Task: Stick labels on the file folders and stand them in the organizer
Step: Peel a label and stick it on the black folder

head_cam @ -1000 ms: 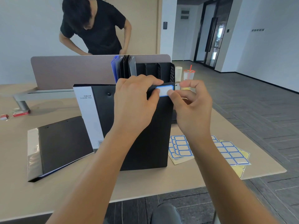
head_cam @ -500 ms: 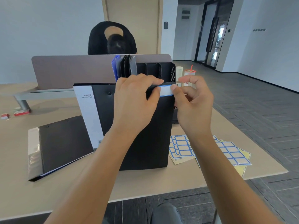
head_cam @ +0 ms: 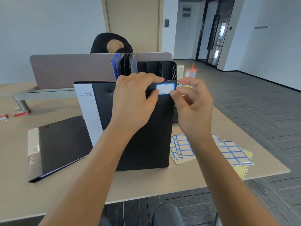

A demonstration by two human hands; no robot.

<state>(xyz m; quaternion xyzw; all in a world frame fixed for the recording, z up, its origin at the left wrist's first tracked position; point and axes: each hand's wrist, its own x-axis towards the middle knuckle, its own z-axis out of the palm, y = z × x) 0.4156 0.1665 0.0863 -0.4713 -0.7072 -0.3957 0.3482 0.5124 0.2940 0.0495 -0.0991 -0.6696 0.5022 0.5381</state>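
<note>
Left hand (head_cam: 135, 101) grips the upright black folder (head_cam: 146, 136) on the table (head_cam: 146, 181), thumb on the blue-bordered label (head_cam: 165, 89) at its top corner; right hand (head_cam: 193, 108), fingers curled, touches the label's right edge.

Head view, down over desk (head_cam: 146, 190)

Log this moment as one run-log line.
step: labelling | left hand: grips black folder upright | right hand: thumb on blue-bordered label | organizer: pending
</note>
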